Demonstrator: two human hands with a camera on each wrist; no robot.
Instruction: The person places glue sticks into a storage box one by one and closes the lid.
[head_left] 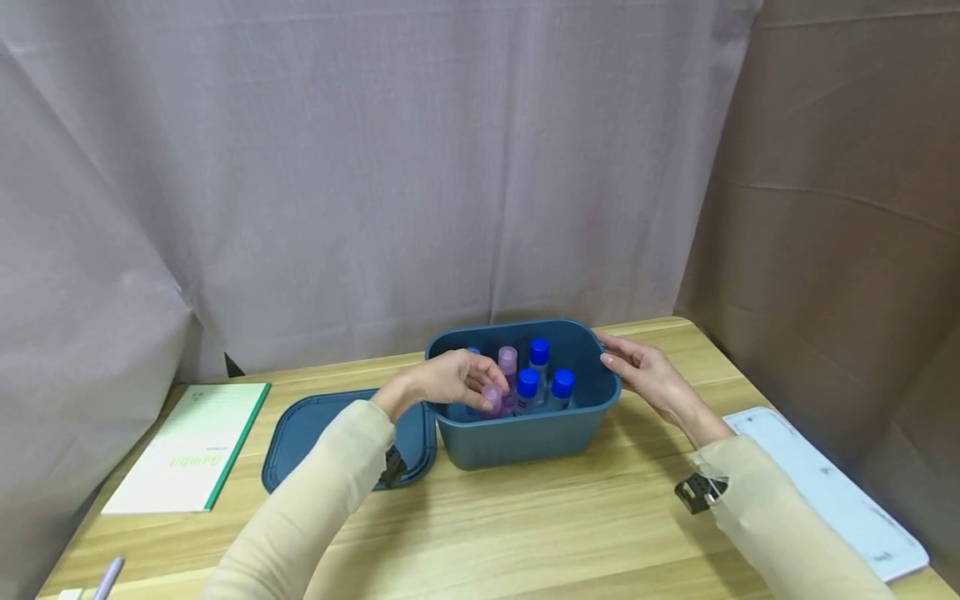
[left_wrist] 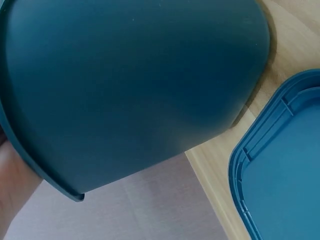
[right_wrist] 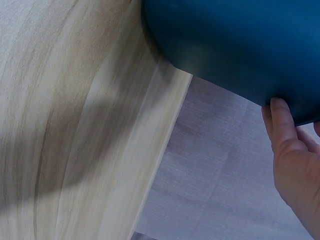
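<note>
Wood table [head_left: 525, 517], grey curtain [head_left: 375, 167] behind; left hand [head_left: 450, 379] pinching, seemingly, purple bottle [head_left: 492, 398]; right hand [head_left: 637, 367] flat against bin [head_left: 525, 437].

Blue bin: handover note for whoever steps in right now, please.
Left hand: inside the blue bin, gripping a purple bottle.
Right hand: open, fingers resting on the bin's right rim.
In the bin: another purple bottle and blue-capped bottles, upright.
Lid: off, flat on the table left of the bin.
Done: several bottles are in.
Left, likely: release the held bottle, fit the lid.
</note>
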